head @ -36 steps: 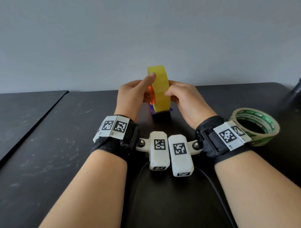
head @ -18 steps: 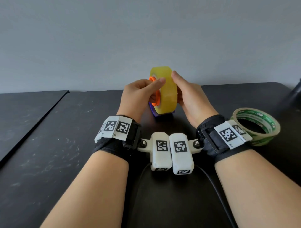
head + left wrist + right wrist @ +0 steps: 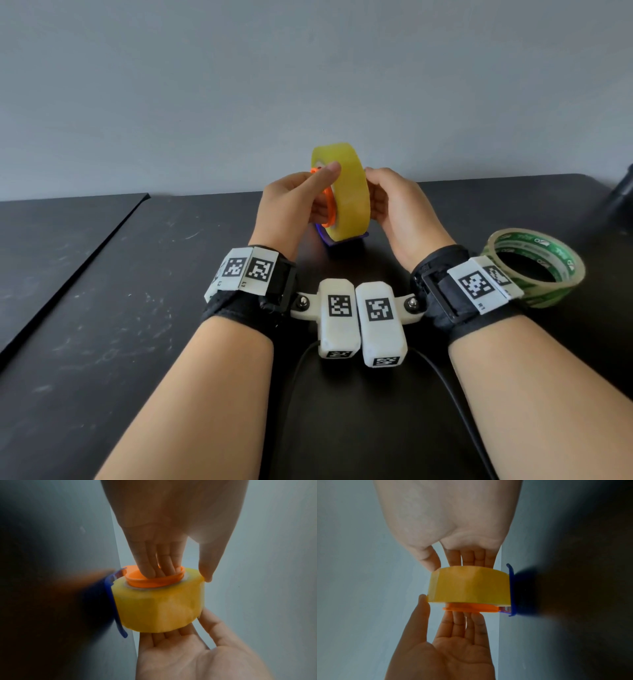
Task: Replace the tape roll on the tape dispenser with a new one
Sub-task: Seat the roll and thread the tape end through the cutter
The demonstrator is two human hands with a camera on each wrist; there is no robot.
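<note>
A yellow tape roll (image 3: pixel 349 192) stands on edge on the blue dispenser (image 3: pixel 346 240) at the middle of the black table. An orange hub (image 3: pixel 329 209) sticks out of the roll's left side. My left hand (image 3: pixel 320 192) has its fingers inside the hub (image 3: pixel 154 581) and its thumb on the roll's rim (image 3: pixel 157 604). My right hand (image 3: pixel 380 195) grips the roll from the right, with fingers flat on its side face (image 3: pixel 469 586) and thumb at the rim. Only a strip of the dispenser (image 3: pixel 511 588) shows past the roll.
A second tape roll (image 3: pixel 534 270), clear with green print, lies flat on the table (image 3: pixel 102 325) just beyond my right wrist. A dark object (image 3: pixel 621 198) stands at the far right edge. A grey wall closes the back, and a seam runs down the table's left.
The roll tilted between my hands and came back near upright. The orange hub now shows further out on the left. My right fingers have moved round to the roll's far side.
</note>
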